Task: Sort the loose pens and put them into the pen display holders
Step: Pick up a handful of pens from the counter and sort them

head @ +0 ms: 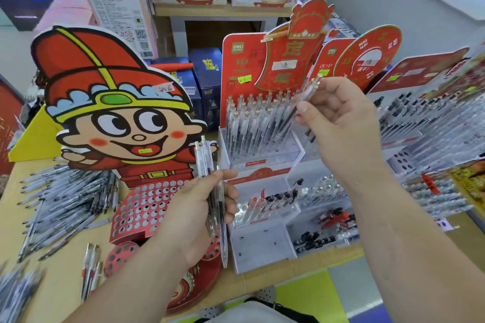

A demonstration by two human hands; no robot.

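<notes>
My left hand [195, 214] grips a small bunch of clear pens [210, 178] upright, in front of the red cartoon-boy holder [147, 207] with its grid of round holes. A single clear pen [305, 96] with a gold-tipped end is pinched, tilted, between thumb and fingers of my right hand [341, 123]. Its tip hangs just above the right side of the red display holder [259, 123], whose rows are filled with upright clear pens. A big heap of loose pens [63, 199] lies on the table at the left.
A few more pens [90, 267] lie near the front left edge. A white tiered rack [286, 207] with assorted pens stands below the red holder. More filled pen displays [430, 123] crowd the right. Dark blue boxes [207, 78] and pink cartons stand behind.
</notes>
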